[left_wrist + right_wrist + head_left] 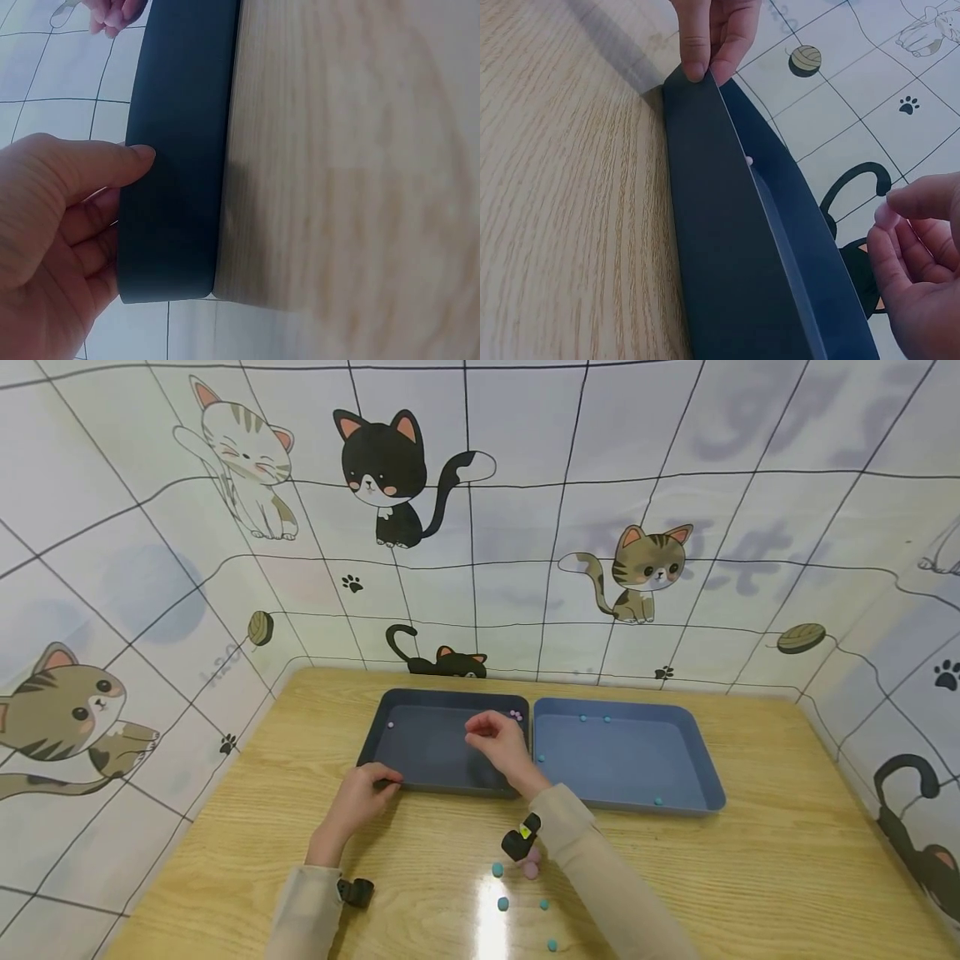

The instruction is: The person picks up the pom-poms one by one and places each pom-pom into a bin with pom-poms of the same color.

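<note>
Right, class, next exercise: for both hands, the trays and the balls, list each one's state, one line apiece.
Left hand: gripping the dark tray's near wall
Right hand: pinching a pink ball
Dark tray: upright, pink balls inside
Blue tray: upright, teal balls inside
Loose teal balls: spread on the table
Loose pink balls: clustered, partly hidden

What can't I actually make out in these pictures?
- Head view: the table's pink balls, uncountable; the right wrist camera may cover some.
- Head view: the pink ball in the right hand, apparently behind its fingers.
- Left wrist view: the dark tray's inside, behind its wall.
- Right wrist view: the right hand's remainder, cut off by the right edge.
</note>
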A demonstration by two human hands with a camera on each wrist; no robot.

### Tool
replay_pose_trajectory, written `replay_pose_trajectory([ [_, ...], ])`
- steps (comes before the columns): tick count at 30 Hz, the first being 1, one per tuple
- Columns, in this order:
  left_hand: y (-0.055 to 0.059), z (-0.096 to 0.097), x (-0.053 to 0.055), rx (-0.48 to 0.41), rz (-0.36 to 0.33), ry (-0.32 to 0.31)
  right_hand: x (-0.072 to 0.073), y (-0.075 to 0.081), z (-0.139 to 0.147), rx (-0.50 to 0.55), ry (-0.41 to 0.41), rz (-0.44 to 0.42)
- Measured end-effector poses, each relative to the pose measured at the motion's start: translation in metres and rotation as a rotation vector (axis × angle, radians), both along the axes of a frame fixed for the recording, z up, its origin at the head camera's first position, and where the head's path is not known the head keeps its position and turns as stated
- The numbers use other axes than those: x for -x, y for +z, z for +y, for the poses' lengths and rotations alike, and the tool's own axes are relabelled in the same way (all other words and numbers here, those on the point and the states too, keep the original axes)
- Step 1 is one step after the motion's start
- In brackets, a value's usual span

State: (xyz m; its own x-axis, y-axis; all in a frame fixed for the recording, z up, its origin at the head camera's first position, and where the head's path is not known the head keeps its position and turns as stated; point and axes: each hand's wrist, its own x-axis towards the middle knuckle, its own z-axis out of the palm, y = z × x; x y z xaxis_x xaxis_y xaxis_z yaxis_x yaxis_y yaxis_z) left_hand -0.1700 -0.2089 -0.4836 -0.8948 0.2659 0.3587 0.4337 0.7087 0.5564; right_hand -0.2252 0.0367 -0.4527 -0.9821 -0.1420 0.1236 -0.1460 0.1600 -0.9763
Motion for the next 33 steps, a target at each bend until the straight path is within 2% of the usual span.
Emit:
replay_pose_trajectory([
  [8,0.002,0.001,0.0,-0.007,-0.019,-0.011,0.006,-0.001,-0.002,-0.012,-0.061,-0.004],
  [16,0.004,0.001,-0.001,0.003,-0.034,-0.008,0.005,0.002,0.003,-0.016,-0.066,-0.002],
  [23,0.005,0.001,-0.001,0.004,-0.047,-0.002,-0.004,0.014,0.013,0.032,-0.033,0.011],
  [33,0.005,0.002,0.0,0.008,-0.05,0.003,-0.026,0.026,0.029,0.029,0.004,-0.002],
])
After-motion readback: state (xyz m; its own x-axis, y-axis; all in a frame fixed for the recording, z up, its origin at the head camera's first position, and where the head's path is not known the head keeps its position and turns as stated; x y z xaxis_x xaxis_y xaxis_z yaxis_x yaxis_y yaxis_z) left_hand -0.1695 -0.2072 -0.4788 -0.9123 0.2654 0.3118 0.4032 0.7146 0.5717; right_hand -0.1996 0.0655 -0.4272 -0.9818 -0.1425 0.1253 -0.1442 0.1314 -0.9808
